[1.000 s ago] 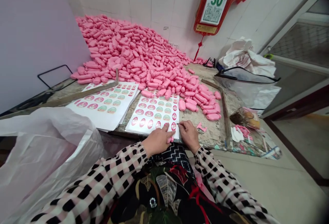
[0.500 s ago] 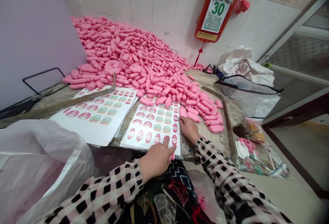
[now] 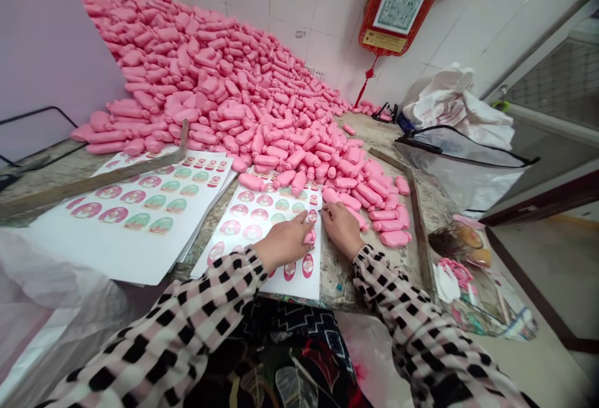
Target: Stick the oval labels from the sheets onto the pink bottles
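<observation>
My left hand [image 3: 286,242] is over the right half of a sticker sheet [image 3: 271,221], its fingers curled round a small pink bottle [image 3: 309,237], mostly hidden. Index fingertip and sheet meet near the right-hand column of oval stickers. Just off the sheet's right edge, my right hand [image 3: 342,228] is closed in a pinch. A tiny dark tip pokes out from its fingers beside a red oval sticker [image 3: 312,215]; what it belongs to is hidden. Round and green stickers fill other rows of the sheet.
A large heap of pink bottles [image 3: 224,83] covers the table's back and spills onto the sheet's top. More sticker sheets [image 3: 140,233] lie left under a wooden strip [image 3: 93,180]. Another wooden strip [image 3: 418,227] edges the right side. A clear zip bag [image 3: 463,165] sits beyond.
My left hand has moved up the sheet, carrying the small bottle from the lower edge toward my right hand. My right hand stays at the sheet's right edge. The camera view has shifted.
</observation>
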The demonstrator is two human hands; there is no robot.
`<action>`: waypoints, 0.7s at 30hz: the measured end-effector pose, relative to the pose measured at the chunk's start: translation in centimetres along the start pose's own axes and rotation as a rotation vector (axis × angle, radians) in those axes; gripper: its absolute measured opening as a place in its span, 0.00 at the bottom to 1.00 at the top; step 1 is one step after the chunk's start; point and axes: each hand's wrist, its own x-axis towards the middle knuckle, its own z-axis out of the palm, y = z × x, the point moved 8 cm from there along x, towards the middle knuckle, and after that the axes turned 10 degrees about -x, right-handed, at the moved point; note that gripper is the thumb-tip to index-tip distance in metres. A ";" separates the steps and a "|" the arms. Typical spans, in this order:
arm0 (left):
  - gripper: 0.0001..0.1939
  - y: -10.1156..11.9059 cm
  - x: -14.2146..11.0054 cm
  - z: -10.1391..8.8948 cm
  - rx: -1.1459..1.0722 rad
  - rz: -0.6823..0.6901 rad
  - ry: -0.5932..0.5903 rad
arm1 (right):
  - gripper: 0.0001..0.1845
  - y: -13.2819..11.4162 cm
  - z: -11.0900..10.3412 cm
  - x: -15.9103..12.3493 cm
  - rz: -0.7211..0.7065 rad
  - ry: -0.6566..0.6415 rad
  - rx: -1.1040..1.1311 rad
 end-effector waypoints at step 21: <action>0.30 -1.1 2.0 0.8 0.006 0.027 -0.078 | 0.12 -0.3 -0.4 0.7 -0.140 -0.044 -0.049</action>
